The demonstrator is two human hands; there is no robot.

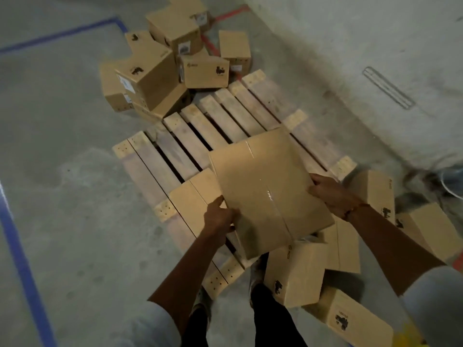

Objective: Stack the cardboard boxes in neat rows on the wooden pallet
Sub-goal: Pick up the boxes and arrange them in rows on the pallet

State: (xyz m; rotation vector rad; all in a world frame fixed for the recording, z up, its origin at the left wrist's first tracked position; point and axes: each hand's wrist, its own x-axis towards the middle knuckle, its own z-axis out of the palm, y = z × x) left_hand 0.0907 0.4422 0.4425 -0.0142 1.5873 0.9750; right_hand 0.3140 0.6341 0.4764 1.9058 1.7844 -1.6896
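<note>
The held box hangs tilted over the near part of the pallet, the left hand clamped on its near-left edge and the right hand on its right side. Just beside it, one box already sits on the pallet's near-left end. The job looks barely begun: most slats lie bare, a heap waits on the floor past the far end, and more boxes lie near the person's feet on the right.
</note>
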